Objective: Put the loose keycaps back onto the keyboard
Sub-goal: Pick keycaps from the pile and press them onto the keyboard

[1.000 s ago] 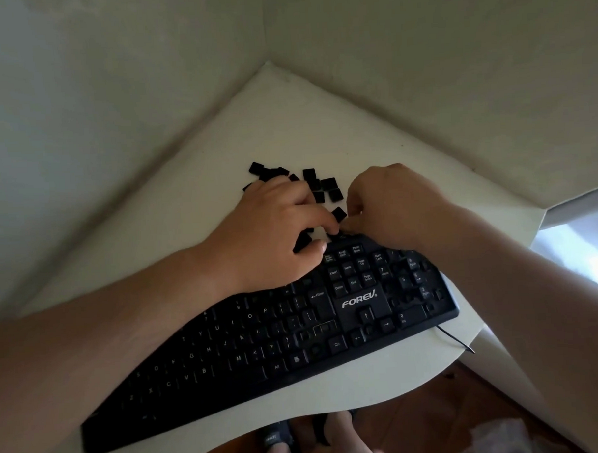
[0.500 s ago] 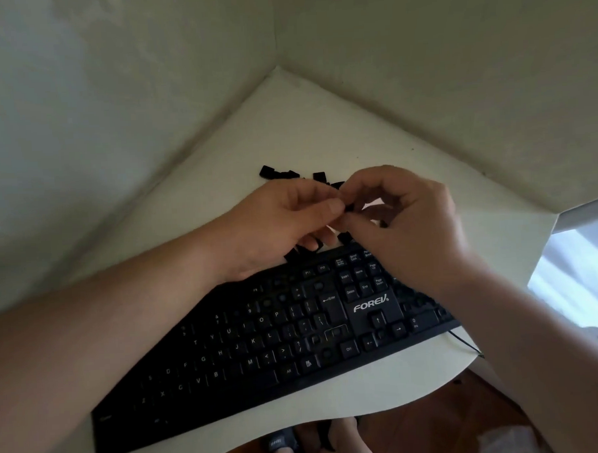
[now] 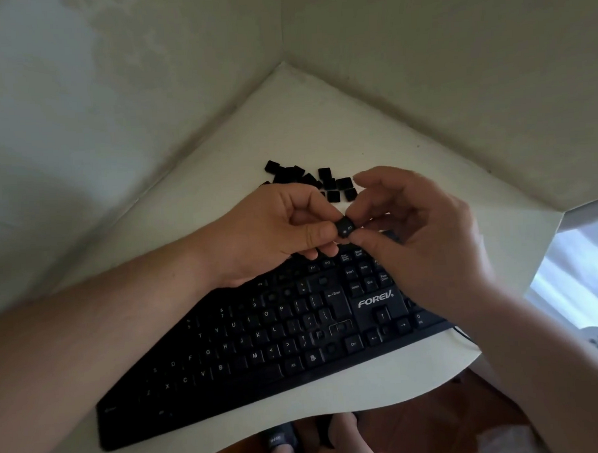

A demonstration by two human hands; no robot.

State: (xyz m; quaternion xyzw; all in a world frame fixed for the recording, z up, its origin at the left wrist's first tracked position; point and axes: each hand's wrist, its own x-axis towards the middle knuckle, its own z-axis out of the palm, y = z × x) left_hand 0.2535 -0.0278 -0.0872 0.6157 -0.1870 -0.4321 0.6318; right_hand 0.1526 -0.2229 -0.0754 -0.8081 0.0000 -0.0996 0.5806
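Both the left hand (image 3: 273,227) and the right hand (image 3: 425,241) are pinching one small black plastic keycap (image 3: 345,227) between their fingertips, above the black keyboard (image 3: 261,347).

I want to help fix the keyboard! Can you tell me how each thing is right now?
Keycap: held up above the keyboard, pinched by both hands, not on yet.
Left hand: fingers curled, pinching the keycap.
Right hand: thumb and fingers pinching the keycap's other side.
Loose keycaps: lying in a heap on the table behind the hands.
Keyboard: flat on the table, some keys near its right side missing.
Table: holding it all.
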